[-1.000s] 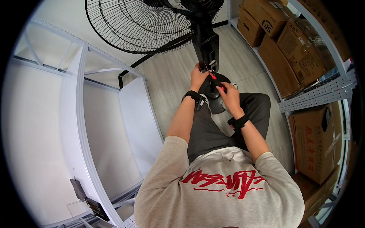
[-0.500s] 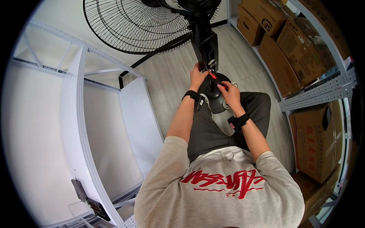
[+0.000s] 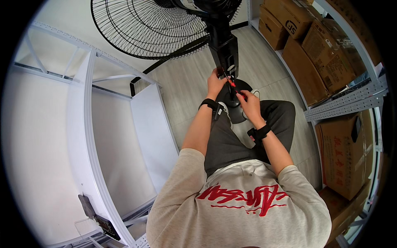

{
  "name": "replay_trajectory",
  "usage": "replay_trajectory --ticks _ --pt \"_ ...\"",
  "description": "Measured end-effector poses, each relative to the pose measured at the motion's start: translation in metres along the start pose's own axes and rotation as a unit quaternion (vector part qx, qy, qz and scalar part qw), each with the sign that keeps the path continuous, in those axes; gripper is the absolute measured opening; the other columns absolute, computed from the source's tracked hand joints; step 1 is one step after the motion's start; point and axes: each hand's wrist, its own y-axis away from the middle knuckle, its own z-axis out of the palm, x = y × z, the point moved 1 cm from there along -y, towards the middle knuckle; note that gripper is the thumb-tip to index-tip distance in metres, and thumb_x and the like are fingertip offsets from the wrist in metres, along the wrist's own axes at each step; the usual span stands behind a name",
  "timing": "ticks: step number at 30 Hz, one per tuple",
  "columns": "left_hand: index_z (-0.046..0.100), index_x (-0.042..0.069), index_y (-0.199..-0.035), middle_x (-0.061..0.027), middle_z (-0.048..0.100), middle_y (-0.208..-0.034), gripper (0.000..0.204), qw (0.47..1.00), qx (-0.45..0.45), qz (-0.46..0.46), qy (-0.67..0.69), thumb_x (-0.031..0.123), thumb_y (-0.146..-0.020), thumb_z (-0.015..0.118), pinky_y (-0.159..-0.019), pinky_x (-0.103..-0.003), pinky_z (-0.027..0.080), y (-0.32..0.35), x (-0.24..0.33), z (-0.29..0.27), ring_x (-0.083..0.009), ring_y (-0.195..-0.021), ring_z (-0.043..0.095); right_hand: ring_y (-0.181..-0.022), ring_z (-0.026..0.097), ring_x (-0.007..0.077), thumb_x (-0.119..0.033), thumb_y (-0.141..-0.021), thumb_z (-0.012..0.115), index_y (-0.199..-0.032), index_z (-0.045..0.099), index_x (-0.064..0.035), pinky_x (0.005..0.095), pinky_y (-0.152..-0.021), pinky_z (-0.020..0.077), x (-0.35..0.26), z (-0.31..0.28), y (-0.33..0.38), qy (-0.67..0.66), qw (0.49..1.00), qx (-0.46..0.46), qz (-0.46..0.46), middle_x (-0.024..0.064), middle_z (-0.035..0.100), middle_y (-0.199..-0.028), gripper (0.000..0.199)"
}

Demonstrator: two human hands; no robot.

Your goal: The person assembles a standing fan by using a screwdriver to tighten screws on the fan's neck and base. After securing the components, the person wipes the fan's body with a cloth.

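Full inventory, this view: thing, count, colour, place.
Fan: one, black, top centre
Handheld tool: one, red and black, upper centre
Boxes: at least six, brown, right
Flat rectangular object: one, black, on lower box
Left rack: one, white, left
Right rack: one, pale grey, right
Unclear item: one, dark, lower left
Floor: one, grey, centre
Wall: white, upper left
Shoes: two, whitish, centre
Trousers: one pair, dark grey, centre
Shirt: one, light grey, bottom centre
Wristbands: two, black, both wrists
Left hand: one, bare, fingers at fan
Right hand: one, bare, fingers on tool
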Motion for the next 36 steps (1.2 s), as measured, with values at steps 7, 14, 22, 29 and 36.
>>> replay_trajectory --ticks 7,14,22,29,36 --pt "0.057 -0.001 -0.112 -0.0137 0.068 -0.102 0.055 1.0 -0.002 0.006 0.02 0.018 -0.067 0.082 -0.084 -0.033 0.05 -0.001 0.0 0.002 -0.0233 -0.098 0.066 -0.069 0.064 0.0303 -0.024 -0.087 0.064 -0.105 0.063 0.0013 0.0376 -0.063 0.0485 0.02 0.002 -0.005 0.02 0.999 0.013 -0.024 0.0178 0.064 -0.081 0.031" --pt "0.058 -0.001 -0.111 -0.0128 0.069 -0.1 0.055 1.0 0.006 0.008 0.021 0.018 -0.067 0.083 -0.083 -0.032 0.049 -0.003 -0.008 -0.001 -0.022 -0.096 0.066 -0.059 0.066 0.0197 -0.025 -0.089 0.063 -0.106 0.063 0.0022 0.0323 -0.056 0.048 0.011 0.008 -0.002 -0.061 0.998 -0.017 0.004 0.0138 0.064 -0.071 0.032" --pt "0.058 0.0 -0.112 -0.0126 0.069 -0.099 0.056 1.0 0.004 0.01 -0.004 0.02 -0.066 0.083 -0.082 -0.032 0.049 -0.003 -0.008 -0.001 -0.0226 -0.095 0.066 -0.057 0.065 0.0193 -0.023 -0.088 0.064 -0.106 0.062 0.0035 0.0314 -0.055 0.0478 0.013 0.01 0.001 -0.072 0.997 -0.04 0.013 0.0139 0.065 -0.072 0.033" --pt "0.059 0.0 -0.111 -0.0127 0.068 -0.1 0.055 1.0 0.002 -0.005 -0.002 0.02 -0.066 0.083 -0.084 -0.033 0.049 -0.002 -0.001 -0.003 -0.023 -0.096 0.065 -0.053 0.063 0.0188 -0.025 -0.088 0.065 -0.105 0.063 0.0042 0.0306 -0.051 0.0464 0.005 0.003 -0.003 -0.094 0.994 -0.048 0.02 0.0131 0.064 -0.071 0.034" --pt "0.059 0.0 -0.11 -0.0125 0.068 -0.1 0.054 1.0 0.005 -0.004 -0.008 0.021 -0.066 0.083 -0.084 -0.032 0.049 -0.002 -0.001 -0.006 -0.0224 -0.095 0.065 -0.053 0.062 0.0216 -0.024 -0.086 0.066 -0.102 0.063 0.0048 0.0329 -0.053 0.0467 -0.005 0.002 -0.003 -0.056 0.998 -0.025 -0.023 0.0159 0.064 -0.074 0.033"
